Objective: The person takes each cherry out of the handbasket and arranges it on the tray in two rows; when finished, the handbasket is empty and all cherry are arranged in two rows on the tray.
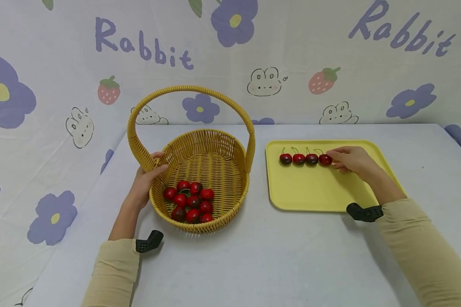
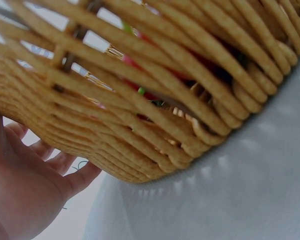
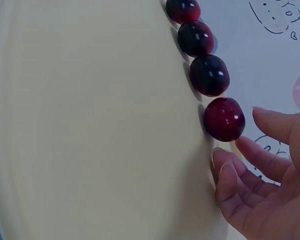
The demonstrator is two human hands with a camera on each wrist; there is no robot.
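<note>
A woven yellow basket (image 1: 215,140) with a tall arched handle stands left of centre and holds several red cherries (image 1: 190,201). My left hand (image 1: 157,164) grips its left rim beside the handle's foot. In the left wrist view the palm and fingers of this hand (image 2: 30,185) lie against the outer wall of the basket (image 2: 140,100). To the right lies a yellow tray (image 1: 315,192) with a row of cherries along its far side. My right hand (image 1: 336,160) rests on the tray just right of the last cherry (image 1: 325,160). Its relaxed fingers (image 3: 230,175) lie beside this cherry (image 3: 224,119) and hold nothing.
A pale cloth printed with flowers, rabbits and strawberries covers the table (image 1: 253,264) and the backdrop. Black wrist mounts (image 1: 149,242) sit on both forearms. The near half of the tray (image 3: 90,125) is bare.
</note>
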